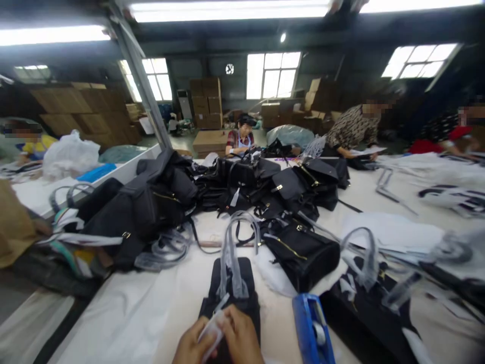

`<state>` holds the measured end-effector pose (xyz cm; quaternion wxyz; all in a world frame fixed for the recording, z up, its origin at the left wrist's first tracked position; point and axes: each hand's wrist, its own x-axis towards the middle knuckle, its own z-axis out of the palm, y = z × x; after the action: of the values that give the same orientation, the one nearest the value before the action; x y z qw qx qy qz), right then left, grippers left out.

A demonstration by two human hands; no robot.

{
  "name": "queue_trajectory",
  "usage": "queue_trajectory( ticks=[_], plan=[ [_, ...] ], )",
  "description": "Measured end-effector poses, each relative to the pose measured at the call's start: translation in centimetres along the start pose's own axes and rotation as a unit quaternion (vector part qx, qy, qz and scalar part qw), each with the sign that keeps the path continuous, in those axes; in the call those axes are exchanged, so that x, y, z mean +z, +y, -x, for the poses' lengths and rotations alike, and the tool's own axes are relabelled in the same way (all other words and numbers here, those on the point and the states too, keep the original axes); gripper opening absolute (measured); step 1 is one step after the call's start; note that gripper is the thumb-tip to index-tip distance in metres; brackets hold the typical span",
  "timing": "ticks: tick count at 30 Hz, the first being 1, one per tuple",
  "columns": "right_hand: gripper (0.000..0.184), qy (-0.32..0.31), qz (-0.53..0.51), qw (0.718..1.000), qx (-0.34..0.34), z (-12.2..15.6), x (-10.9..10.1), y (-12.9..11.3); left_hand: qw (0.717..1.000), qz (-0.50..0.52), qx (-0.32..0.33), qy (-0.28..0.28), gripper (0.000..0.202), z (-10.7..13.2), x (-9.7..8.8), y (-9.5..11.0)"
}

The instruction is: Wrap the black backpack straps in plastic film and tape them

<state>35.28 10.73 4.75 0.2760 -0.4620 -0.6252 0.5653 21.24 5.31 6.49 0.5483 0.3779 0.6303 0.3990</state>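
Observation:
In front of me a black handbag (245, 278) lies on the white-covered table. Its looped handles (228, 253), wrapped in clear plastic, point away from me. Over the near part of the bag, my left hand (191, 345) pinches a small whitish translucent piece (212, 328), maybe a tag or plastic wrapping. My right hand (241, 336) has its fingers closed on the same piece from the right. A thin pale strip sticks up from it. The bag's near end is partly hidden behind both hands.
A blue tape dispenser (312, 328) stands right of the bag, beside another black bag (367, 313). Black bags (151, 202) are heaped across the table's middle. White sheets (394, 230) lie at the right. Several people work around the table, one (240, 139) directly opposite.

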Motion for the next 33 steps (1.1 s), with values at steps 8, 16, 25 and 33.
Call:
queue_trajectory(
  ticks=[8,16,25,33],
  plan=[
    [0.034,-0.041,-0.258,0.963,0.074,0.7,1.8,2.0,0.994,0.099,-0.025,0.032,0.030,0.2,0.3,-0.4],
    [0.035,0.024,-0.256,0.962,0.092,0.4,2.8,2.0,0.994,0.089,-0.004,0.065,0.034,-0.1,0.6,-1.1],
    [0.027,0.013,-0.217,0.972,0.084,0.6,2.1,1.9,0.988,0.133,-0.077,0.034,0.038,-0.9,-0.2,-1.0],
    [0.019,0.036,-0.180,0.979,0.093,0.6,1.8,2.0,0.993,0.083,-0.071,0.048,0.036,-1.1,0.4,-1.4]
  ],
)
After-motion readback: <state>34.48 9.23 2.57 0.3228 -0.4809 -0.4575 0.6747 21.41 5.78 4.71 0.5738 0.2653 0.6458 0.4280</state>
